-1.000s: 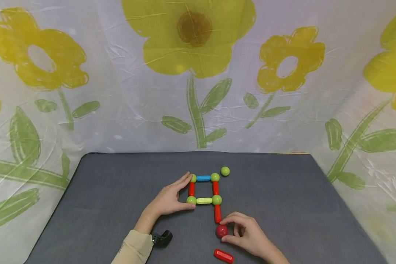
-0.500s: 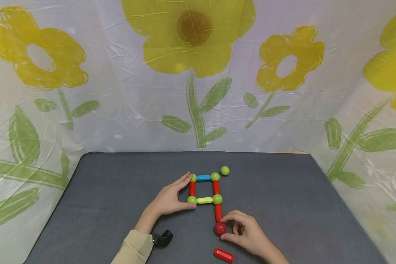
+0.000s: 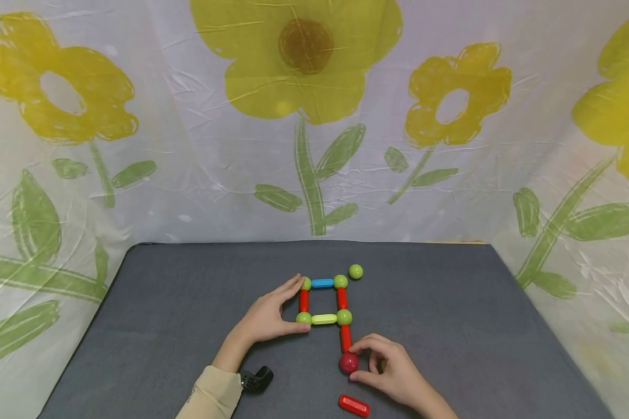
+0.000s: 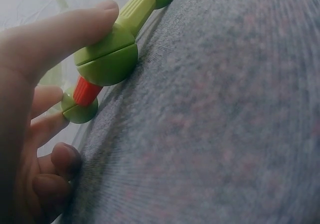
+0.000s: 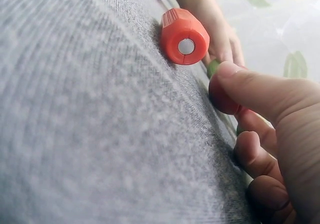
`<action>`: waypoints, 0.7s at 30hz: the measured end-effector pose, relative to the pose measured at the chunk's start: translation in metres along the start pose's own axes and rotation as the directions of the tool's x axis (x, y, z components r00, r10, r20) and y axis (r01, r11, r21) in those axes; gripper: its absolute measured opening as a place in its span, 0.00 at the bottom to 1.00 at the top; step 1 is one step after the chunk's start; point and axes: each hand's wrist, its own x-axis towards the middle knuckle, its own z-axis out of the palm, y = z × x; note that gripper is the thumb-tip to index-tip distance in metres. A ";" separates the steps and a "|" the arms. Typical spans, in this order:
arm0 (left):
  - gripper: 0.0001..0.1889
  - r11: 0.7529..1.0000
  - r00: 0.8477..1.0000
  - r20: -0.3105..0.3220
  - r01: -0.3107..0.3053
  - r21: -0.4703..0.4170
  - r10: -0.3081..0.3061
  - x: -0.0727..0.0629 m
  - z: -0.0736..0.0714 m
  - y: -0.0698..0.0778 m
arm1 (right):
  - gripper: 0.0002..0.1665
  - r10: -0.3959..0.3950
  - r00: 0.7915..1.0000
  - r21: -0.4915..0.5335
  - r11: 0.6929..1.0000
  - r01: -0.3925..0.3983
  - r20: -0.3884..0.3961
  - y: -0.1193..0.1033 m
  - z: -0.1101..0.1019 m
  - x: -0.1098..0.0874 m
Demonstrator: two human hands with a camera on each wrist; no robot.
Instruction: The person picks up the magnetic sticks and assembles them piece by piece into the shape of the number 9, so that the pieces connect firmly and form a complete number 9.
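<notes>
In the head view, a square of magnetic rods and green balls lies on the table, its yellow-green rod [image 3: 324, 319] nearest me and its blue rod [image 3: 322, 283] at the far side. My left hand [image 3: 266, 314] spans its left side, thumb on the near-left green ball [image 4: 106, 57] and a fingertip at the far-left green ball [image 4: 80, 108]. From the near-right green ball [image 3: 344, 317] a red rod [image 3: 346, 337] runs toward me. A red ball [image 3: 348, 364] sits at its end, pinched between thumb and forefinger of my right hand [image 3: 393, 369].
A loose red rod [image 3: 353, 405] lies near the front, its metal end showing in the right wrist view. One loose green ball [image 3: 356, 272] rests beyond the square's far-right corner. Black strap-like gear [image 3: 258, 379] sits at my left wrist. A flower-printed sheet [image 3: 215, 174] hangs behind the dark tabletop [image 3: 451, 308].
The red ball has moved slightly away from me and left, from just off the red rod's end to against it, with my right hand pinching it. My left hand stays put.
</notes>
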 end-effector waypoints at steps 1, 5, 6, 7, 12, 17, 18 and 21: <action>0.55 1.000 1.000 -0.001 0.000 0.000 0.000 0.000 0.000 0.000 | 0.22 -0.004 1.000 0.002 1.000 0.004 -0.001 0.000 0.000 0.000; 0.55 1.000 1.000 -0.003 0.000 0.000 0.000 0.000 0.000 0.000 | 0.22 -0.018 1.000 0.004 1.000 0.018 -0.008 0.001 0.000 -0.001; 0.55 1.000 1.000 -0.003 0.000 0.000 0.000 0.000 0.001 -0.001 | 0.22 -0.019 1.000 0.004 1.000 0.019 -0.010 0.001 0.000 -0.001; 0.55 1.000 1.000 -0.002 0.000 0.000 0.000 0.000 0.001 -0.001 | 0.22 -0.018 1.000 0.003 1.000 0.018 -0.011 0.001 0.001 -0.001; 0.55 1.000 1.000 0.003 0.007 -0.004 -0.007 0.000 0.000 -0.001 | 0.22 0.005 1.000 0.008 1.000 -0.005 -0.013 0.000 0.000 -0.001; 0.55 1.000 1.000 0.007 0.010 0.001 -0.010 0.001 0.000 -0.002 | 0.23 0.008 1.000 0.015 1.000 -0.008 -0.007 0.000 -0.001 -0.001; 0.55 1.000 1.000 0.009 0.013 0.002 -0.013 0.001 -0.001 -0.002 | 0.23 0.005 1.000 0.015 1.000 -0.005 -0.006 0.000 -0.001 -0.001; 0.55 1.000 1.000 0.018 0.021 -0.003 -0.021 0.002 -0.001 -0.002 | 0.23 -0.004 1.000 0.016 1.000 0.004 -0.004 0.001 -0.001 -0.001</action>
